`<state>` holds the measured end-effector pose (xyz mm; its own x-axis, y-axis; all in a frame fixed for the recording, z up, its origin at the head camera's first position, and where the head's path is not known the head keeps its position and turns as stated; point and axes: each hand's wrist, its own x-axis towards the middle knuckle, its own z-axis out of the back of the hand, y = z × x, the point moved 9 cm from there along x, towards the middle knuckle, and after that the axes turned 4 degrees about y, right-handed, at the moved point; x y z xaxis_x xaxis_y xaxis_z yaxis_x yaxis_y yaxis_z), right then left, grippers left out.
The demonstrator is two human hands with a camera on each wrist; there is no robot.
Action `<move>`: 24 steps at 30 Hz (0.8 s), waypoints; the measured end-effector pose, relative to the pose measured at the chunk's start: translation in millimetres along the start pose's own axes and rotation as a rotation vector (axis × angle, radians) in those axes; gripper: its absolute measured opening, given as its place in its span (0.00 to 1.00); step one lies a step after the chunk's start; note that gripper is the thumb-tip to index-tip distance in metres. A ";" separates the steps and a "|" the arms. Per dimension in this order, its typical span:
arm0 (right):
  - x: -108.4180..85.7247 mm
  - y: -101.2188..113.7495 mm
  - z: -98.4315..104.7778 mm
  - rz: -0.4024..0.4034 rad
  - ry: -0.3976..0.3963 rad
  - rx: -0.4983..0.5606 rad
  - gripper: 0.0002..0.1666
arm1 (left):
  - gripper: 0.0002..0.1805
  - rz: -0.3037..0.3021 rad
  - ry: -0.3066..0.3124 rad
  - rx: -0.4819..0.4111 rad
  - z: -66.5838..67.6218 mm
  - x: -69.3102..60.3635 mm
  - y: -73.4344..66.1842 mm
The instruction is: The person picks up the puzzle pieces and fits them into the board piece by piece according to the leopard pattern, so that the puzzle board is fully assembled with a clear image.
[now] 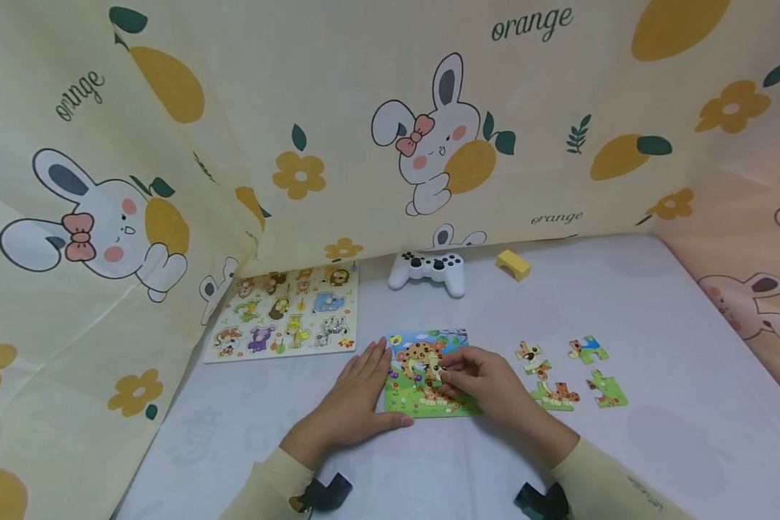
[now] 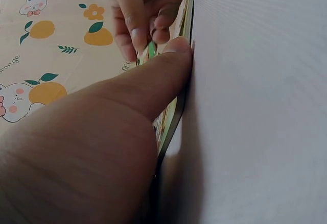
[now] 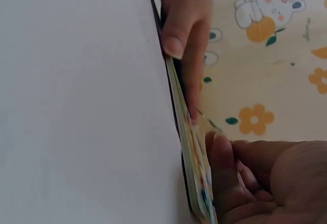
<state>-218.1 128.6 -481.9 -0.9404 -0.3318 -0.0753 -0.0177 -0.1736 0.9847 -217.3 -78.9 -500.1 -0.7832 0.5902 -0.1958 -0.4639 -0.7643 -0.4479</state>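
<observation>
In the head view, the right hand's grip (image 1: pixel 484 377) pinches a puzzle piece (image 1: pixel 436 371), which sits at that hand's nine o'clock over the puzzle board (image 1: pixel 403 399). The left hand (image 1: pixel 359 399), fingers extended, rests at the board's nine o'clock edge; loose pieces (image 1: pixel 612 391) lie on the surface (image 1: pixel 676 448) toward three o'clock.

Homelike play corner, room beyond hidden. Cream hanging sheeting printed with rabbits and oranges (image 1: pixel 338 79) screens a white-covered bench (image 1: pixel 663 455). Toys: small rectangular leopard-picture jigsaw (image 1: pixel 419 354), flat cream animal-picture board (image 1: pixel 307 313), white plastic game controller (image 1: pixel 438 270), yellow arched block (image 1: pixel 516 261).
</observation>
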 end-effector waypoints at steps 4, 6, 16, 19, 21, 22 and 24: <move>7.1 -0.3 -11.4 -0.022 -0.006 0.023 0.09 | 0.68 -0.003 -0.002 0.000 0.3 -0.1 -0.3; 10.4 0.0 -16.9 -0.033 -0.008 0.029 0.08 | 0.68 -0.004 -0.002 0.006 0.2 -0.1 -0.2; 23.4 -1.3 -34.3 -0.062 -0.015 -0.055 0.10 | 0.67 0.006 0.010 0.003 -0.7 0.5 1.2; 21.4 3.3 -34.8 -0.030 -0.006 -0.191 0.15 | 0.67 0.006 0.010 0.003 -0.9 0.9 1.4; 18.9 8.7 -35.3 0.009 -0.002 -0.316 0.19 | 0.67 0.005 0.010 0.005 -0.8 0.8 1.0; 17.4 11.8 -36.0 0.029 0.000 -0.384 0.20 | 0.67 0.003 0.009 0.004 -0.5 0.6 0.7; 14.6 19.1 -38.8 0.081 0.015 -0.521 0.21 | 0.68 -0.001 0.007 0.008 0.1 0.2 -0.3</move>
<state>-219.0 84.5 -470.3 -0.9265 -0.3762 -0.0083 0.2298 -0.5833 0.7790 -217.4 -78.6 -499.9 -0.7795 0.5931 -0.2015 -0.4685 -0.7656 -0.4409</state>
